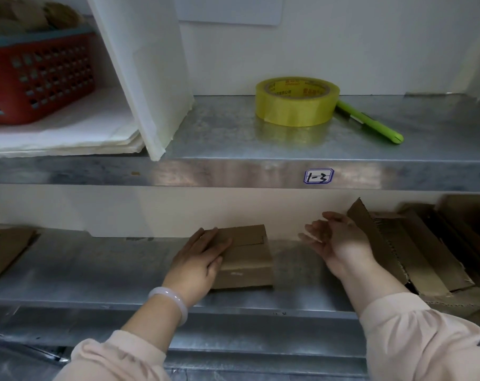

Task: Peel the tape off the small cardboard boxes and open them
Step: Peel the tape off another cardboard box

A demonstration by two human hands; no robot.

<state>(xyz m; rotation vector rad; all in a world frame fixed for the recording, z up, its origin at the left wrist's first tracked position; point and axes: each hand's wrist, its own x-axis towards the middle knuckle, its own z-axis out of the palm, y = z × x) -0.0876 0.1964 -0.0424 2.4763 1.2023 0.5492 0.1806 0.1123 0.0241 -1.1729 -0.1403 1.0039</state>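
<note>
A small closed cardboard box [247, 259] sits in the middle of the lower metal shelf [96, 273]. My left hand [199, 259] lies flat on the box's left side, fingers spread over its top edge. To the right of the box, a short gap away, my right hand [335, 240] hovers with the palm turned left and the fingers apart, holding nothing. Any tape on the box is too faint to make out.
Flattened and opened cardboard boxes [425, 248] pile up at the lower shelf's right end, more cardboard [2, 248] at its left. The upper shelf holds a yellow tape roll [296, 101], a green pen-like tool [370, 122], white sheets [145, 72] and a red basket [38, 75].
</note>
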